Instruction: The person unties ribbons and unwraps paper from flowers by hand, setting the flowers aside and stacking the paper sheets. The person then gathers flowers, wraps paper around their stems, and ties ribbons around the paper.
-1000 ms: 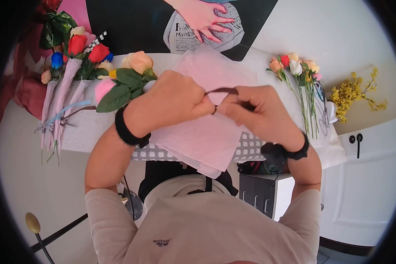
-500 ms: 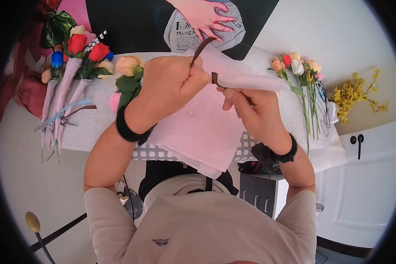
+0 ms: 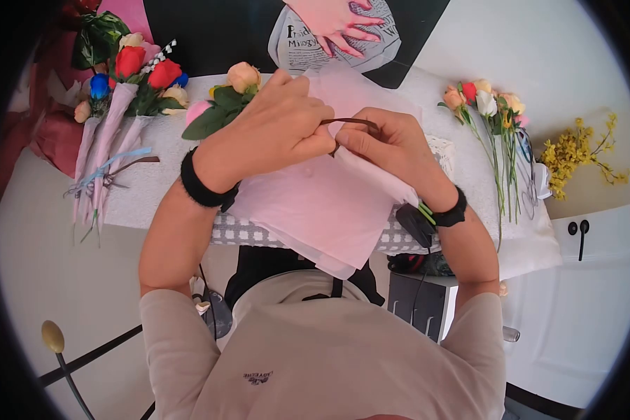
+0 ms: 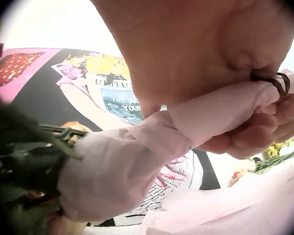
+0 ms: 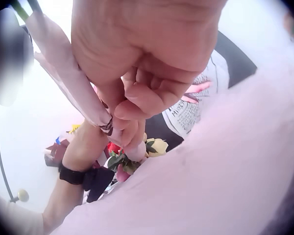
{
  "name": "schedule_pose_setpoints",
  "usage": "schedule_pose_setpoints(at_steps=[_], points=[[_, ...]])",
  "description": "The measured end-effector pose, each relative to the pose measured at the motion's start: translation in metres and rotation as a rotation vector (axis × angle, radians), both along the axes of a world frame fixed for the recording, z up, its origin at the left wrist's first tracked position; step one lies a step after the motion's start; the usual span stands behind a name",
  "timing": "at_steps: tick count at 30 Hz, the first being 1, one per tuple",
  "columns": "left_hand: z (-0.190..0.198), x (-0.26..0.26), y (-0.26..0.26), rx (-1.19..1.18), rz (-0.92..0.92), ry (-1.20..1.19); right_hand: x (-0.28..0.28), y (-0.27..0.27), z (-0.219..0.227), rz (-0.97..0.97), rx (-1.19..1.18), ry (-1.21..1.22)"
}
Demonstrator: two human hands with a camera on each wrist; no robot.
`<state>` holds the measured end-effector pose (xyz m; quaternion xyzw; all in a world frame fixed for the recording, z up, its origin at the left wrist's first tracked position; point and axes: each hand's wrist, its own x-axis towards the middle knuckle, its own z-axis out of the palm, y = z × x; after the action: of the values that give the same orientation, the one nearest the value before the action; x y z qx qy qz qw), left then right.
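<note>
A small bouquet [image 3: 381,178], rolled in pale pink paper, lies across both hands. Peach and pink roses [image 3: 243,77] with green leaves show past my left hand [image 3: 269,136], and green stems [image 3: 427,213] poke out by the right wrist. My left hand grips the wrapped part, its fingers curled beneath the paper [image 4: 171,129] in the left wrist view. Around the narrow part goes a dark brown ribbon [image 5: 107,128]. My right hand [image 3: 392,147] pinches a loop of ribbon [image 3: 350,120] between thumb and forefinger, close by the left fingertips.
Pink paper sheets [image 3: 315,210] lie under my hands on the white-covered table [image 3: 136,203]. Wrapped flowers [image 3: 105,133] tied with ribbon are at the left. Loose roses [image 3: 486,105] and yellow blossoms [image 3: 574,154] lie at the right. A black printed sheet [image 3: 210,42] spans the back.
The ribbon's loose end stood up from my left hand half a second ago; now it arches between both hands. The stem end swung from pointing right to pointing down toward the right wrist.
</note>
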<state>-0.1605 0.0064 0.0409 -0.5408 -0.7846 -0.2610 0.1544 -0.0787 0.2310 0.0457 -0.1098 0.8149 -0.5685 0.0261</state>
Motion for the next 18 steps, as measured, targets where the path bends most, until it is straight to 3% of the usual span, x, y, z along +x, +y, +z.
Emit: schedule_pose_setpoints(at_steps=[2,8,15,18], points=[[-0.007,-0.008,0.002,0.029,-0.020,0.212,-0.002,0.000,-0.006,-0.003,-0.036,-0.025],[0.001,-0.001,0.010,-0.011,0.020,0.381,-0.006,0.017,-0.013,0.029,-0.086,0.025],[0.000,0.027,0.000,-0.145,0.086,0.376,-0.003,0.026,-0.002,0.068,-0.168,-0.121],[0.001,0.039,-0.005,-0.109,0.114,0.255,0.003,0.018,0.002,0.040,-0.151,-0.142]])
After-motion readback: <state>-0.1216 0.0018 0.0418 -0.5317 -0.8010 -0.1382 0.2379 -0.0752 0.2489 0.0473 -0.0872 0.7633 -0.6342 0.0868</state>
